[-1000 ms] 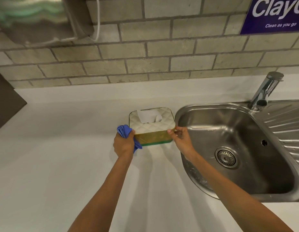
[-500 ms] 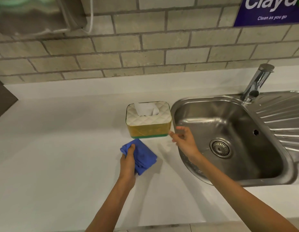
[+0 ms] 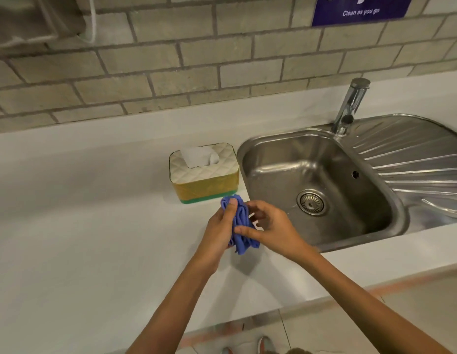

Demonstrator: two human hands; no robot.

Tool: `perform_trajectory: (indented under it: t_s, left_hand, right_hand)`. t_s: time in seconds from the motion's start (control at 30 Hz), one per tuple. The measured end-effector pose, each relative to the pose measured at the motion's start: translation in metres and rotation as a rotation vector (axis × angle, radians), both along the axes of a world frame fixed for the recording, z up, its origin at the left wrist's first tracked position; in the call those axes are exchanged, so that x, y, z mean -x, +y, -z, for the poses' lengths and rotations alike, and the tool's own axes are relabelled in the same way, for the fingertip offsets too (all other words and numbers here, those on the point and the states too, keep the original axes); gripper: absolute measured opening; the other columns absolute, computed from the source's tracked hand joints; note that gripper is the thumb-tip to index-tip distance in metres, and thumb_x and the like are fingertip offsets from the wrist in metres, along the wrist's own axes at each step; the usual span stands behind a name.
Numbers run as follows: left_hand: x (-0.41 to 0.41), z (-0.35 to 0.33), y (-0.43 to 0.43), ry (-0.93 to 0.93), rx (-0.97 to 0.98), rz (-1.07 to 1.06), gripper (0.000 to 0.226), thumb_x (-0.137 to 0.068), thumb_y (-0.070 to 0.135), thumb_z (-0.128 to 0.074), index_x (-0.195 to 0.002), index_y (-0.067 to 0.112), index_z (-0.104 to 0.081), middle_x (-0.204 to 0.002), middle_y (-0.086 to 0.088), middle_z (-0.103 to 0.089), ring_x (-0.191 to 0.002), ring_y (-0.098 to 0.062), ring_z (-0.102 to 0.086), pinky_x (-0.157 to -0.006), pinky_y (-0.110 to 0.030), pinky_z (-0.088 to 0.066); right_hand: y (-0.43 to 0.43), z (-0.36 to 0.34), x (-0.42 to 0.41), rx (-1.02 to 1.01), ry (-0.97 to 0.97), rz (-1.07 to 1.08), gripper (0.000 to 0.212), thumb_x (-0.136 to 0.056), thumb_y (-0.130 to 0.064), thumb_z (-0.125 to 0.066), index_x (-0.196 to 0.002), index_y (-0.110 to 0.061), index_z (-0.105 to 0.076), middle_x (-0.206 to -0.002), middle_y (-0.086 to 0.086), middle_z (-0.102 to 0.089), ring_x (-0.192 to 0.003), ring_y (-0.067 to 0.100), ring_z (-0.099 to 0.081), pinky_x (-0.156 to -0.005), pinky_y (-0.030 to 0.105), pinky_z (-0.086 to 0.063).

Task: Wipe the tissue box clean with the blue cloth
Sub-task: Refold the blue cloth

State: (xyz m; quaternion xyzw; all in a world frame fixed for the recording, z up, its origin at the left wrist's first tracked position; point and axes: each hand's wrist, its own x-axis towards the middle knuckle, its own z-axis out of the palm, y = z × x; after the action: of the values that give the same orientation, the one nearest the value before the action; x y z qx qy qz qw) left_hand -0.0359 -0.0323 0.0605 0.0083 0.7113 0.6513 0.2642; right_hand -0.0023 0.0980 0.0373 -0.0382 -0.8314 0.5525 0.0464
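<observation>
The tissue box [image 3: 205, 178] stands on the white counter just left of the sink. It has a quilted cream lid, yellow sides, a green base and a white tissue poking up. In front of it, lifted off the counter, hangs the bunched blue cloth [image 3: 240, 224]. My left hand [image 3: 219, 229] grips the cloth from the left with the thumb on its top. My right hand [image 3: 272, 228] pinches its lower right side. Neither hand touches the box.
A steel sink [image 3: 250, 146] with a drain and ribbed drainboard lies to the right, with a tap [image 3: 351, 106] behind it. A brick wall with a blue sign [image 3: 360, 8] backs the white counter [image 3: 81, 226]. The counter's front edge runs across below my arms.
Both hands have left the tissue box. The left hand drew the cloth back toward me, and the right hand came over to take hold of the cloth too.
</observation>
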Motion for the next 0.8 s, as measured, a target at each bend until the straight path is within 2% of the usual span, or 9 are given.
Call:
perform_trajectory:
  t_s: [0.1, 0.23, 0.3, 0.4, 0.5, 0.57, 0.63, 0.7, 0.8]
  left_hand:
    - [-0.003, -0.003, 0.006, 0.274, 0.283, 0.037, 0.040, -0.095, 0.047, -0.036, -0.101, 0.019, -0.064, -0.099, -0.008, -0.072, -0.090, -0.023, -0.067, -0.085, -0.038, -0.054]
    - [-0.002, -0.004, 0.011, 0.425, 0.543, 0.099, 0.048, -0.096, 0.050, -0.026, -0.073, 0.020, -0.057, -0.069, 0.004, -0.060, -0.070, -0.018, -0.057, -0.056, -0.024, -0.038]
    - [-0.004, -0.003, 0.012, 0.516, 0.639, 0.120, 0.048, -0.095, 0.051, -0.025, -0.077, 0.021, -0.058, -0.067, 0.006, -0.057, -0.067, -0.016, -0.054, -0.052, -0.023, -0.033]
    - [-0.007, -0.005, 0.013, 0.635, 0.705, 0.108, 0.043, -0.093, 0.052, -0.033, -0.094, 0.022, -0.064, -0.076, 0.003, -0.063, -0.067, -0.016, -0.054, -0.056, -0.026, -0.034]
    - [-0.006, -0.005, 0.011, 0.592, 0.625, 0.109, 0.038, -0.087, 0.057, -0.044, -0.100, 0.027, -0.064, -0.081, 0.008, -0.063, -0.073, -0.013, -0.056, -0.061, -0.024, -0.038]
    - [-0.003, -0.001, 0.007, 0.482, 0.497, 0.127, 0.037, -0.083, 0.055, -0.054, -0.103, 0.026, -0.063, -0.086, 0.009, -0.065, -0.081, -0.013, -0.061, -0.071, -0.026, -0.045]
    - [0.002, 0.006, 0.002, 0.317, 0.241, 0.137, 0.036, -0.083, 0.048, -0.059, -0.106, 0.022, -0.064, -0.096, 0.004, -0.070, -0.092, -0.017, -0.065, -0.076, -0.025, -0.053]
    - [0.003, 0.013, -0.005, 0.120, -0.017, 0.200, 0.036, -0.086, 0.047, -0.054, -0.112, 0.024, -0.064, -0.107, 0.003, -0.072, -0.102, -0.015, -0.067, -0.079, -0.021, -0.054]
    - [0.000, 0.029, -0.013, -0.068, -0.194, 0.278, 0.046, -0.087, 0.051, -0.050, -0.121, 0.023, -0.060, -0.121, -0.004, -0.068, -0.113, -0.017, -0.063, -0.095, -0.036, -0.049]
  right_hand:
    - [-0.004, 0.008, -0.010, 0.333, 0.022, 0.058, 0.030, -0.079, -0.004, -0.069, -0.096, -0.026, -0.059, -0.095, 0.001, -0.066, -0.087, 0.018, -0.064, -0.080, 0.030, -0.055]
    - [-0.007, 0.011, -0.024, 0.578, -0.014, 0.145, 0.021, -0.088, -0.003, -0.055, -0.104, -0.016, -0.060, -0.103, 0.006, -0.067, -0.095, 0.017, -0.065, -0.080, 0.022, -0.056]
    - [-0.012, 0.011, -0.029, 0.671, -0.012, 0.159, 0.021, -0.087, -0.005, -0.057, -0.106, -0.014, -0.060, -0.102, 0.004, -0.068, -0.094, 0.014, -0.067, -0.076, 0.020, -0.056]
    - [-0.018, 0.011, -0.031, 0.721, 0.010, 0.200, 0.024, -0.086, -0.003, -0.058, -0.106, -0.015, -0.060, -0.104, 0.004, -0.068, -0.088, 0.008, -0.070, -0.074, 0.019, -0.056]
    - [-0.015, 0.010, -0.033, 0.656, 0.025, 0.214, 0.024, -0.086, 0.000, -0.057, -0.106, -0.013, -0.061, -0.108, 0.011, -0.066, -0.093, 0.015, -0.067, -0.079, 0.022, -0.057]
    - [-0.012, 0.008, -0.035, 0.583, 0.039, 0.187, 0.021, -0.087, -0.001, -0.056, -0.102, -0.014, -0.064, -0.099, 0.006, -0.069, -0.089, 0.010, -0.068, -0.074, 0.020, -0.056]
    - [-0.006, 0.003, -0.036, 0.517, 0.032, 0.166, 0.019, -0.088, -0.001, -0.056, -0.097, -0.016, -0.066, -0.090, -0.002, -0.071, -0.081, 0.002, -0.069, -0.070, 0.016, -0.055]
    - [0.001, -0.002, -0.035, 0.465, 0.013, 0.170, 0.017, -0.089, 0.000, -0.055, -0.099, -0.008, -0.066, -0.087, -0.002, -0.070, -0.075, -0.001, -0.069, -0.069, 0.014, -0.055]
    - [0.019, -0.009, -0.033, 0.395, -0.072, 0.207, 0.015, -0.091, -0.002, -0.053, -0.100, -0.002, -0.064, -0.081, 0.001, -0.067, -0.066, -0.003, -0.066, -0.065, 0.011, -0.054]
